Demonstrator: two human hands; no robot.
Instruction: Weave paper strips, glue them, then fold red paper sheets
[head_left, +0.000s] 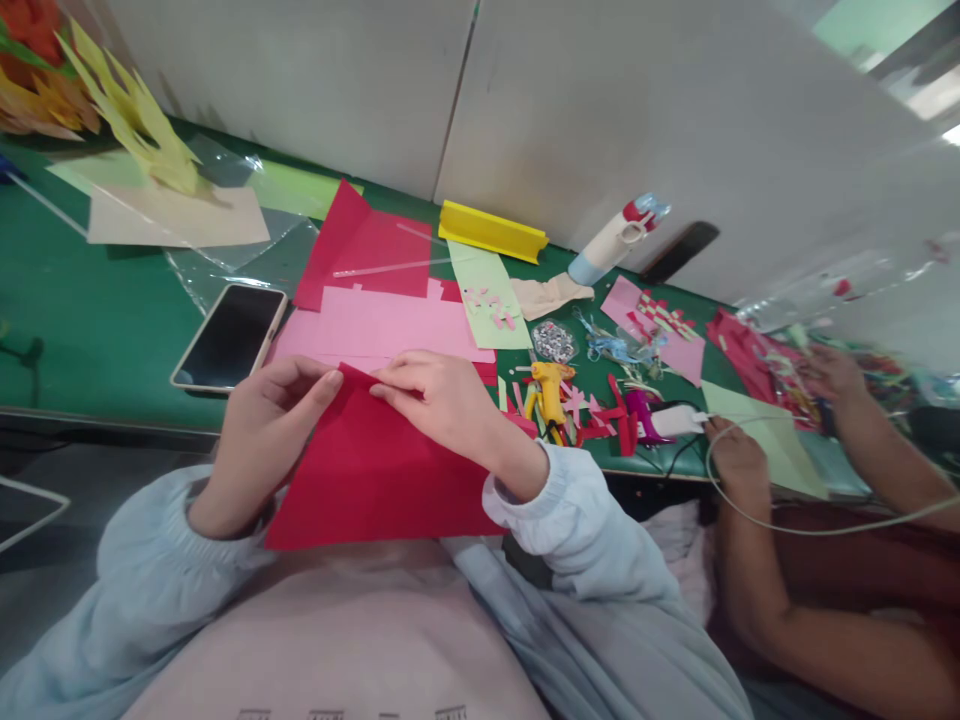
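A sheet of red paper [390, 480] hangs between my two hands at the front edge of the table. My left hand [274, 430] pinches its upper left corner between thumb and fingers. With thumb and forefinger, my right hand [442, 405] grips the top edge a little farther right. Under and beyond my hands lie pink paper sheets [390, 325], and behind them a folded red sheet [382, 250] with thin clear sticks across it. A phone [232, 338] rests on the green table, to the left of my left hand.
A yellow glue gun [551, 390] lies among paper scraps on the right. Behind are a yellow tray-like piece [493, 232], a light green sheet [487, 290] with pink bits, and a white bottle [611, 245]. A co-worker's hands [739, 455] are at far right, near a cable.
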